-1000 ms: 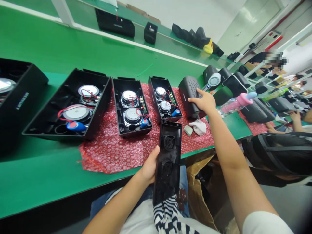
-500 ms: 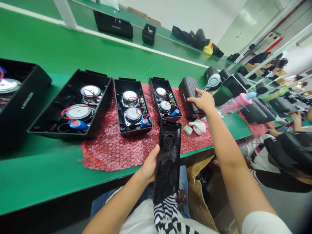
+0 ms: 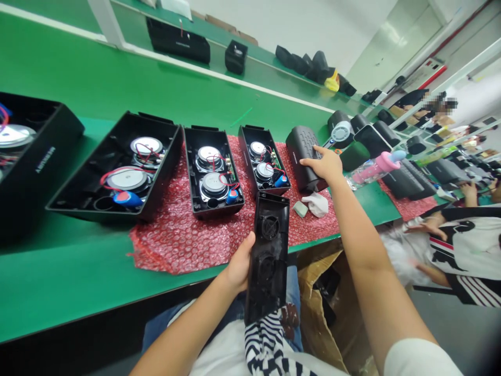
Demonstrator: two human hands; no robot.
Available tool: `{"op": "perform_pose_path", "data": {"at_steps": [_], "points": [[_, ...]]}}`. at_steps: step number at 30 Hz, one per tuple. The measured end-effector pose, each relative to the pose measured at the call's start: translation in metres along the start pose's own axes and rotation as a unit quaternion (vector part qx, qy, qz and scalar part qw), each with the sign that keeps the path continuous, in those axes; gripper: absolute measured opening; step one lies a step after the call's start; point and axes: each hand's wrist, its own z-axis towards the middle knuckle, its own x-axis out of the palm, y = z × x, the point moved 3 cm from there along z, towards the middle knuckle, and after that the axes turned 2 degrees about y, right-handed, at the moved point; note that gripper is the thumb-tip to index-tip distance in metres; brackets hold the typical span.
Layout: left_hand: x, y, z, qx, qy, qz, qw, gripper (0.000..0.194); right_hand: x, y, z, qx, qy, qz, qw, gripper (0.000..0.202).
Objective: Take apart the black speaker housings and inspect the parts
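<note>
Near my lap, my left hand point(image 3: 240, 265) grips the left edge of a black plastic speaker panel point(image 3: 270, 284), its inner side with two round grilles facing me. My right hand point(image 3: 326, 166) has its thumb and forefinger over the near end of a closed black speaker point(image 3: 303, 151) with a patterned top; its other fingers are hidden. Left of that speaker lies an open speaker housing point(image 3: 264, 164) showing two silver drivers, red wires and a blue cylinder. A second open housing point(image 3: 213, 180) lies further left. A white crumpled cloth point(image 3: 316, 204) and a pale green block point(image 3: 300, 209) are near my right hand.
Red bubble wrap point(image 3: 168, 245) covers part of the green table point(image 3: 78, 292). Larger open housings point(image 3: 125, 167) stand left. A pink bottle point(image 3: 373, 169) and small fan point(image 3: 340, 133) are right. A cardboard box point(image 3: 324, 324) sits below the edge; a co-worker point(image 3: 465, 250) is at right.
My two hands keep nearly the same place and hold. The co-worker at the right has leaned back from the table, and their hands have moved.
</note>
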Motion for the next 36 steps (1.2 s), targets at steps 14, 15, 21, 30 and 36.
{"op": "perform_pose_path", "data": {"at_steps": [14, 15, 21, 30, 36], "points": [[-0.0028, 0.0018, 0.0004, -0.006, -0.002, -0.007, 1.0, 0.048, 0.0009, 0.0015, -0.0003, 0.012, 0.012, 0.0, 1.0, 0.082], [-0.0031, 0.0021, 0.0003, -0.007, -0.002, -0.008, 1.0, 0.048, 0.0007, 0.0013, -0.0003, 0.011, 0.011, 0.002, 1.0, 0.082], [-0.0025, 0.0025, 0.0003, -0.004, -0.001, -0.004, 1.0, 0.047, 0.0009, 0.0007, -0.0017, 0.007, 0.008, -0.003, 1.0, 0.081], [-0.0061, 0.0044, 0.0004, -0.011, 0.007, 0.005, 1.0, 0.05, 0.0025, 0.001, -0.0032, 0.016, -0.002, 0.004, 1.0, 0.083], [-0.0043, 0.0033, -0.0007, -0.007, 0.012, 0.018, 1.0, 0.053, 0.0015, -0.0006, 0.0009, -0.018, 0.026, -0.013, 0.999, 0.077]]}}
